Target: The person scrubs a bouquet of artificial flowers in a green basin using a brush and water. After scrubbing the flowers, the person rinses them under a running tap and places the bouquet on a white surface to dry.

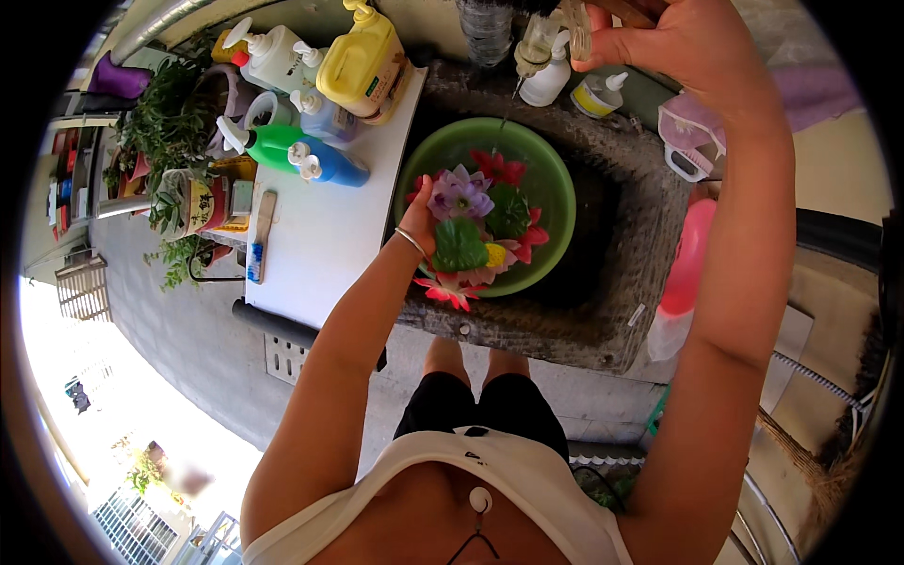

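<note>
In the stone sink [650, 235], dark and rough-walled, sits a round green basin [556, 198]. Inside it lies a bunch of artificial flowers [480, 231]: purple bloom on top, green leaves in the middle, red and pink petals spilling over the near rim.

Left hand [424, 221] is down in the basin at its left side, fingers closed on the bunch of artificial flowers from beside and under the purple bloom. A thin bracelet [411, 241] shows on that wrist.

Right hand [673, 42] is raised at the back of the sink, above the basin and well apart from the flowers. Fingers pinched shut on something pale and narrow at the top edge of the view; what it is cannot be told. Just beside it stands a white squeeze bottle [546, 80], and a small white bottle [598, 94] lies near on the sink's back ledge.

To the left, a white surface [320, 235] touches the sink wall. At its far end: a yellow jug [363, 61], a white pump bottle [273, 56], a green bottle [273, 146] and a blue bottle [334, 165] lying on their sides. A brush [261, 235] lies near the left edge. Potted plants [169, 122] crowd beyond. A pink container [687, 264] hangs at the sink's right wall.
</note>
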Action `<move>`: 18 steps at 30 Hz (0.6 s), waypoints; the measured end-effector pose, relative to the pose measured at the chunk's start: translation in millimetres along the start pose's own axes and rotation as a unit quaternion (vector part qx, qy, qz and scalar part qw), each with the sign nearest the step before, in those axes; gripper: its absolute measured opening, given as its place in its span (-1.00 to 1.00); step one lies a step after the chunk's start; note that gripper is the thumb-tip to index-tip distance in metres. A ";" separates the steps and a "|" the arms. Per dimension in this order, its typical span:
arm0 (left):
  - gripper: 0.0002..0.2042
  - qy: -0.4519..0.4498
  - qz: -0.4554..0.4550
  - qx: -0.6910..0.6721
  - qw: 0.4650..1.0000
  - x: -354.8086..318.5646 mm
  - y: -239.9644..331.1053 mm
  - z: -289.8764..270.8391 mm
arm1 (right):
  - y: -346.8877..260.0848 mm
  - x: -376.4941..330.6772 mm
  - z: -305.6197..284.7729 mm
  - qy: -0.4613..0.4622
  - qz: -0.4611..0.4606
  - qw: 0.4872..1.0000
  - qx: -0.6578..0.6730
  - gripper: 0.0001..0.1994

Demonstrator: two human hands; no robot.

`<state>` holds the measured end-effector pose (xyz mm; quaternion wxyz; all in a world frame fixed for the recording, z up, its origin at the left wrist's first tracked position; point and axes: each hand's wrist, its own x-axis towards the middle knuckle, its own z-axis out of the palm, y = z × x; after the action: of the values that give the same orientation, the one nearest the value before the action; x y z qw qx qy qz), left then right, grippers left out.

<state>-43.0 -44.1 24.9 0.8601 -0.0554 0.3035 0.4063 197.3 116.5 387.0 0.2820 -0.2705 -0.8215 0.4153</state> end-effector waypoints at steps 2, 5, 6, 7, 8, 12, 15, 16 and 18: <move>-0.23 0.033 0.016 0.015 0.999 -0.1 4.1 -14.5 | -9.6 -0.2 5.1 0.000 0.001 1.000 -0.017 -0.48; -0.19 0.062 0.039 0.051 0.996 -1.7 7.2 2.4 | -6.7 -4.2 6.3 0.034 -0.123 0.984 -0.126 -0.50; -0.22 0.054 0.039 0.038 0.997 0.1 10.4 3.5 | -7.4 -2.2 8.0 0.047 -0.117 0.984 -0.123 -0.51; -0.24 0.054 0.043 0.027 0.997 -1.4 18.3 -0.4 | -5.0 0.7 12.8 0.062 -0.115 0.985 -0.113 -0.52; -0.27 0.054 0.048 0.017 0.997 -2.9 26.8 -4.2 | -2.9 4.1 17.5 0.076 -0.113 0.985 -0.103 -0.53; -0.14 0.015 0.013 0.046 0.999 27.1 39.5 11.8 | 10.5 0.1 8.8 0.124 -0.155 0.965 -0.173 -0.47; -0.17 0.102 0.012 0.113 0.988 -7.3 61.9 24.4 | 64.7 -22.3 46.6 0.231 -0.124 0.965 -0.028 -0.47; -0.18 0.120 0.005 0.129 0.984 -10.5 65.0 24.9 | 60.5 -48.6 56.6 0.273 -0.017 0.959 -0.072 -0.61; -0.16 0.122 0.005 0.111 0.986 -3.4 65.8 18.9 | 76.9 -95.8 81.4 0.361 0.120 0.924 -0.040 -0.75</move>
<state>-83.8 3.8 52.0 0.8155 -0.0077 0.4497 0.3643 224.1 47.5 259.5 0.4965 -0.5093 -0.6417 0.2870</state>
